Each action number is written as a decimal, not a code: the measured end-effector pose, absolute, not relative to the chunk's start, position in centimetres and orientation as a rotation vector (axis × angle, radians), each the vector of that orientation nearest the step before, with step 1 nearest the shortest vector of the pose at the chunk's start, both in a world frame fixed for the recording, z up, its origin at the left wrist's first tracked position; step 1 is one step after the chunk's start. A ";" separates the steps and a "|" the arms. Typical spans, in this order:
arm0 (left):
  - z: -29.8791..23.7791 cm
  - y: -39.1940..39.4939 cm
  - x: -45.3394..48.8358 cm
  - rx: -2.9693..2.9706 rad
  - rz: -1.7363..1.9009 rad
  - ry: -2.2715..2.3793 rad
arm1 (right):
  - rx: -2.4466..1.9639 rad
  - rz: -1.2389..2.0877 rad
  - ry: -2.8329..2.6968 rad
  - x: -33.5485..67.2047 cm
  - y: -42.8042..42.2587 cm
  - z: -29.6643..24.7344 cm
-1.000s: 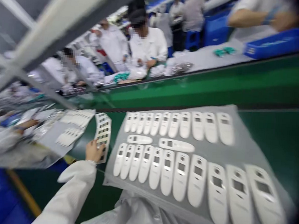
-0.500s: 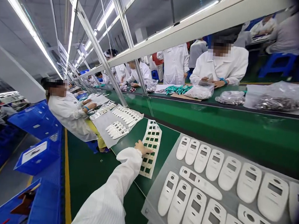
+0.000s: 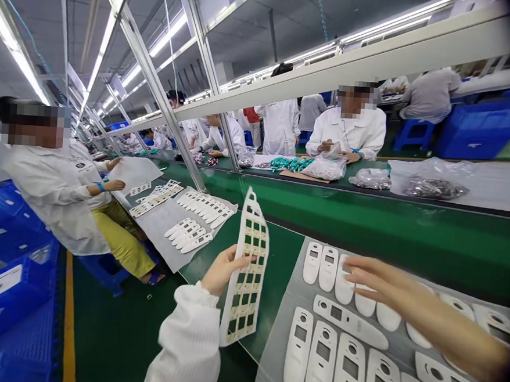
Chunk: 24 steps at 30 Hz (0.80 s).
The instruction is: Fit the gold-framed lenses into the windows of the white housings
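Note:
In my left hand (image 3: 222,270) is a long white sheet (image 3: 252,267) with rows of square cut-outs and yellowish patches. My thumb and fingers pinch its left edge, and the sheet stands up off the bench, slightly curved. My right hand (image 3: 373,278), somewhat blurred, reaches in from the right with its fingers stretched out. It is above a row of white plastic handset covers (image 3: 350,369), each with a window and a round hole, and hides part of that row. Whether the fingertips touch a cover, I cannot tell. The covers lie on a grey mat (image 3: 284,309).
On the left, a co-worker (image 3: 59,171) in a white coat sits holding a pale sheet beside more covers (image 3: 190,236). Blue crates (image 3: 12,296) stand on the floor. Across the green bench (image 3: 324,204) are bagged parts (image 3: 326,166) and another seated worker (image 3: 351,128).
My left hand has lifted the cut-out sheet from the bench and tilted it upright. My right hand has come into view over the covers. The view has shifted; the left co-worker now holds up a sheet.

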<state>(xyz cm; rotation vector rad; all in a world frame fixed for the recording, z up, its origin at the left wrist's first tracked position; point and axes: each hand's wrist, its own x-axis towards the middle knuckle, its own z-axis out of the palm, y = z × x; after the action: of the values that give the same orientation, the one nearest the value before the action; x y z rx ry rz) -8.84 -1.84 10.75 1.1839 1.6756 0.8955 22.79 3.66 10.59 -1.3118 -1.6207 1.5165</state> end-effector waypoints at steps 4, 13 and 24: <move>13.2 -6.8 -5.4 0.913 1.144 1.069 | -0.818 2.269 -1.218 16.7 3.5 12.3; 12.2 -9.2 -0.9 0.671 1.193 0.949 | -0.967 1.941 -1.550 18.9 -2.7 12.4; 13.3 -7.8 3.6 0.915 1.034 1.072 | -1.075 0.802 -2.287 23.1 -5.2 13.2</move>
<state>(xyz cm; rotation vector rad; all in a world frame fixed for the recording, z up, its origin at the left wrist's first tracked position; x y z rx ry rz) 3.58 -7.79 13.34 0.9152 1.0715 1.0335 23.11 -5.20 13.16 -1.0752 -2.2874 0.8017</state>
